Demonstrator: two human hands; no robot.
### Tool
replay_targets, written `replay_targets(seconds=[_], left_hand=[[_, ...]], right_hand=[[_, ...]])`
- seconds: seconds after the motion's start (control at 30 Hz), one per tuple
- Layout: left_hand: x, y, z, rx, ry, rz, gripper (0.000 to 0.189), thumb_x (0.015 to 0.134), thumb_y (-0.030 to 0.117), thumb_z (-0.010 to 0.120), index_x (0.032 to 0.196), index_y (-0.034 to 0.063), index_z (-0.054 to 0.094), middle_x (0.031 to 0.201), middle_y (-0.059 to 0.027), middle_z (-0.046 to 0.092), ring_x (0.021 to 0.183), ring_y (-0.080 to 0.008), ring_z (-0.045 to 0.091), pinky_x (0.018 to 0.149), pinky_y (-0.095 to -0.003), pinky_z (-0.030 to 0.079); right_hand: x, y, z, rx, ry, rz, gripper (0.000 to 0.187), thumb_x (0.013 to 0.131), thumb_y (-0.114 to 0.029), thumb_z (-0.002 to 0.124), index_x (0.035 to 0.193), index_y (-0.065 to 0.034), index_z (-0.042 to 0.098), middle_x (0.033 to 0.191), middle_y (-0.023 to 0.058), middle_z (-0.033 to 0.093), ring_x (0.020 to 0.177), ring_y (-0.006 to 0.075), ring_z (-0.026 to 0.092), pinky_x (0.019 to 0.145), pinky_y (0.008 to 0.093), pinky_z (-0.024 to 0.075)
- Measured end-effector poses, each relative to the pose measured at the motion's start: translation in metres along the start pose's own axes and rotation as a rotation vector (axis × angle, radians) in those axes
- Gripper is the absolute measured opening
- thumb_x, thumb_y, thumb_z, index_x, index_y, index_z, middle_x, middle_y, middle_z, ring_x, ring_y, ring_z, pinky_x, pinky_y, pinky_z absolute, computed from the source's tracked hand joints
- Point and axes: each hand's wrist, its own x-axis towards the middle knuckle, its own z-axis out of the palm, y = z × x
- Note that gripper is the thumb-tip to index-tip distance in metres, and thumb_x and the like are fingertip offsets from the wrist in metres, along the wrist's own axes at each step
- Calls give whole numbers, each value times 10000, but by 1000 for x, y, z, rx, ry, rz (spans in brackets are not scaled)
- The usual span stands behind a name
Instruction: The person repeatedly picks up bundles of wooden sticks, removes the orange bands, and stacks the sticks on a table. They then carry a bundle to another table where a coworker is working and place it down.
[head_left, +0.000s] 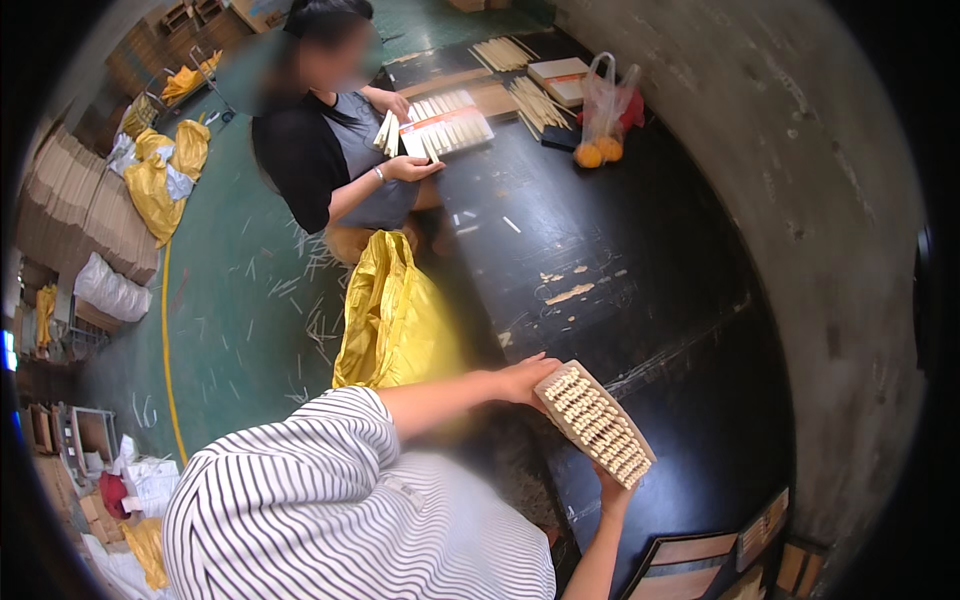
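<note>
A small open cardboard box (627, 429) is held tilted over the near part of the black table (660, 300). Rows of pale stick ends (592, 421) fill it. My left hand (529, 379) grips its upper left end, the fingers partly hidden behind the box. At the lower end my right hand (615, 491) holds it from below, its fingertips mostly hidden. A yellow woven bag (394, 322) stands open left of my left forearm.
A co-worker (322, 142) sits beyond the bag, handling pale sticks by a white box (480, 135). Farther along the table lie loose sticks (536, 105) and a plastic bag with orange fruit (600, 150). A wall (817, 187) borders the right side; framed panels (686, 566) are at lower right.
</note>
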Motion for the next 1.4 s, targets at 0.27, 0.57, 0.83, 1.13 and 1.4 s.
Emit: replay_targets(seconds=[0.27, 0.57, 0.83, 1.13, 1.4], left_hand=[[-30, -40, -58, 104, 252, -34, 676, 715, 327, 832, 1277, 79, 551, 1245, -107, 618, 1231, -242, 533, 1094, -462, 326], [-35, -77, -102, -131, 223, -31, 817, 690, 330, 844, 1367, 115, 441, 1358, -124, 512, 1347, -317, 393, 1176, -488, 170], [-40, -64, -114, -113, 223, -86, 877, 697, 371, 837, 1405, 90, 403, 1379, -134, 497, 1358, -324, 381, 1186, -471, 172], [-37, -40, -131, 81, 280, -96, 840, 644, 337, 855, 1340, 69, 470, 1298, -160, 533, 1244, -360, 453, 1095, -456, 318], [-46, -37, -116, -8, 247, -120, 880, 646, 327, 846, 1378, 59, 436, 1318, -181, 514, 1268, -373, 429, 1103, -448, 311]], right_hand=[[71, -51, 52, -134, -156, -184, 417, 698, -194, 852, 1047, -39, 685, 1008, 100, 716, 925, 243, 680, 818, 366, 533], [120, -80, 84, 153, -247, 94, 492, 675, -54, 856, 1115, -10, 642, 1077, 96, 697, 981, 210, 658, 858, 342, 520], [128, -85, 84, 138, -234, 73, 488, 668, -109, 868, 1101, -27, 658, 1079, 91, 697, 991, 235, 655, 873, 356, 515], [142, -91, 80, -225, -296, -255, 412, 746, -256, 811, 1100, -99, 673, 1080, 75, 690, 972, 256, 656, 828, 380, 526], [43, -50, 71, 194, -208, 37, 856, 683, -84, 854, 1415, -18, 415, 1386, 195, 503, 1265, 282, 490, 1062, 403, 396]])
